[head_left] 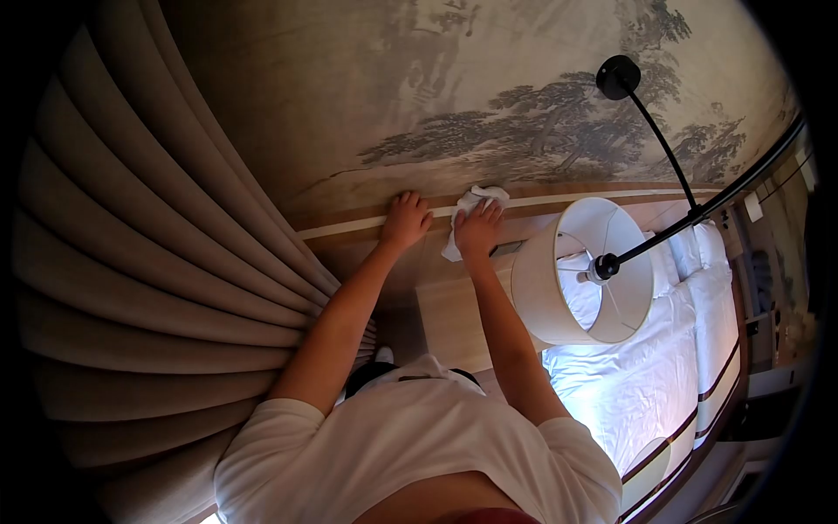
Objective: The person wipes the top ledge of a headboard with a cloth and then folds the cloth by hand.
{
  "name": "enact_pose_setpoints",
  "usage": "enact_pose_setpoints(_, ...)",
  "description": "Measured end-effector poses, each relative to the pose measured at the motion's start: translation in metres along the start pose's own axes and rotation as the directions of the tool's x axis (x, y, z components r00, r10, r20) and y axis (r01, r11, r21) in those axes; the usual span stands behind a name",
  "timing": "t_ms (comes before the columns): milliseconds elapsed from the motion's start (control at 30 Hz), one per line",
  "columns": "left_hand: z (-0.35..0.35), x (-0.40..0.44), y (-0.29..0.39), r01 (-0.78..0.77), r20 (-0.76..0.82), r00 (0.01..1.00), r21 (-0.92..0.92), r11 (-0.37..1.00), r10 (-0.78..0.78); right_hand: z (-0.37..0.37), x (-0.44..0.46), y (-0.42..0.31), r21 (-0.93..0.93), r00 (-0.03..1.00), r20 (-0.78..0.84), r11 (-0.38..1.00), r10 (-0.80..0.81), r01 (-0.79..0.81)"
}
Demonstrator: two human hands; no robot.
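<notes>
My left hand [406, 220] rests on the light-striped ledge [345, 228] along the wall, its fingers bent slightly over the edge and holding nothing. To its right, my right hand [479, 229] presses a crumpled white cloth [472, 197] against the same ledge. Part of the cloth hangs below the ledge, and part is hidden under my fingers. Below my right forearm stands a light wooden cabinet [449, 319], partly covered by my arm.
A white drum lampshade [541, 278] on a black arm [742, 185] hangs close to my right forearm. Heavy brown curtains [175, 236] fill the left side. A bed with white bedding [628, 384] lies to the right. A painted landscape [559, 122] covers the wall.
</notes>
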State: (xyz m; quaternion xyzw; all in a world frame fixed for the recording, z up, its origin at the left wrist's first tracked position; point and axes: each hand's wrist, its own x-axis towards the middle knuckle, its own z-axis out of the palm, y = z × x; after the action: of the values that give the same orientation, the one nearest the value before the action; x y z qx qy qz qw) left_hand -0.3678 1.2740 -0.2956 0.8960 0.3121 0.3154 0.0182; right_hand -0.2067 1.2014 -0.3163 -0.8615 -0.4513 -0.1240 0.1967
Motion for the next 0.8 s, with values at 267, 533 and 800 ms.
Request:
enact_pose_setpoints(267, -0.003, -0.002, -0.001, 0.007, 0.04, 0.999, 0.002, 1.0, -0.007, -0.002, 0.004, 0.019, -0.029, 0.994, -0.002, 0.993, -0.111, 0.111)
enact_pose_setpoints(533, -0.007, -0.001, -0.001, 0.01, 0.045, 0.999, -0.015, 1.0, -0.009, -0.004, 0.035, 0.036, -0.081, 0.998, 0.064, 0.997, -0.001, 0.006)
enact_pose_setpoints(800, -0.002, -0.001, 0.0, 0.013, -0.003, 1.0, -0.025, 1.0, -0.013, 0.009, 0.029, 0.038, -0.054, 0.994, -0.101, 0.998, -0.047, 0.042)
